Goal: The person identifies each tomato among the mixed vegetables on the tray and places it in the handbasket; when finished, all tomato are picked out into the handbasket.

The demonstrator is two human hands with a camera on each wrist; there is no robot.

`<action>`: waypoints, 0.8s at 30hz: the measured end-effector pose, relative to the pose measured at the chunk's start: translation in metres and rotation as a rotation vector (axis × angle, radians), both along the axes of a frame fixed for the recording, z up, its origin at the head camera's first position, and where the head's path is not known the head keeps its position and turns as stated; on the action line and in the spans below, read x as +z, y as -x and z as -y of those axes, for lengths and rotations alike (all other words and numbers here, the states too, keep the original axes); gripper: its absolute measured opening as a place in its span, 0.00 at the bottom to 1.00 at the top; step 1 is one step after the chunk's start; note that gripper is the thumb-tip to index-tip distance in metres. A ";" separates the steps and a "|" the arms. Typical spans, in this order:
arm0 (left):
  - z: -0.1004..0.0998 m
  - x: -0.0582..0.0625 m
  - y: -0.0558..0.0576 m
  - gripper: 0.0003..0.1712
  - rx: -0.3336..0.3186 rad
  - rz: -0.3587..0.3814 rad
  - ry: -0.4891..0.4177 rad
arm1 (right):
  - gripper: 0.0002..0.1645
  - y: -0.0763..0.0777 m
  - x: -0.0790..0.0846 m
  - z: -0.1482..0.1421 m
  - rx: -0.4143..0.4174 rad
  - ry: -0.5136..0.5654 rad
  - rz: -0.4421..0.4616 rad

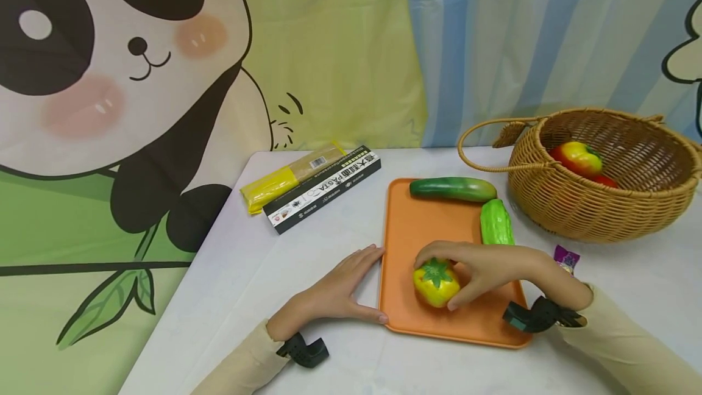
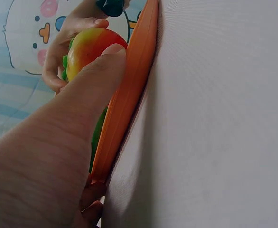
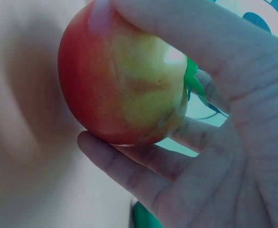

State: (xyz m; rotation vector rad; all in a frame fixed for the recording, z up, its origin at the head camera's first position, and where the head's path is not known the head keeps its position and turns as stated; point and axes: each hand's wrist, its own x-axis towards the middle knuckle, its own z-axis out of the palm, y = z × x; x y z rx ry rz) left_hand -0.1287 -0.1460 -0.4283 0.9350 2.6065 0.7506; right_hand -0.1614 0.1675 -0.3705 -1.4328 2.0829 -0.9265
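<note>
My right hand (image 1: 482, 267) holds a yellow and red tomato (image 1: 436, 282) with a green leafy top, thumb on one side and fingers on the other. It is over the orange tray (image 1: 411, 224); whether its base touches the tray I cannot tell. In the right wrist view the tomato (image 3: 125, 80) shows its red underside. My left hand (image 1: 340, 291) touches the tray's left edge with its fingertips and thumb, fingers fairly straight. A dark green cucumber (image 1: 452, 189) lies along the tray's far edge, and a bright green bumpy gourd (image 1: 496, 223) lies at its right side.
A wicker basket (image 1: 598, 212) with red and yellow tomatoes (image 1: 578, 158) stands at the back right. A purple wrapped packet (image 1: 566, 256) lies partly behind my right forearm. Back left are a black and white pasta box (image 1: 323, 191) and a yellow packet (image 1: 274, 188).
</note>
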 end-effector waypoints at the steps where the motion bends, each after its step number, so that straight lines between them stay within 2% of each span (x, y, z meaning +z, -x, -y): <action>1: 0.000 0.000 0.000 0.66 0.001 0.000 0.001 | 0.35 0.000 0.001 -0.002 -0.009 -0.008 -0.003; 14: 0.000 0.000 0.001 0.67 -0.003 -0.014 0.000 | 0.35 0.004 0.020 -0.021 -0.080 -0.018 -0.060; 24: -0.001 0.000 0.001 0.67 -0.009 -0.012 -0.006 | 0.35 0.006 0.044 -0.040 -0.135 -0.036 -0.138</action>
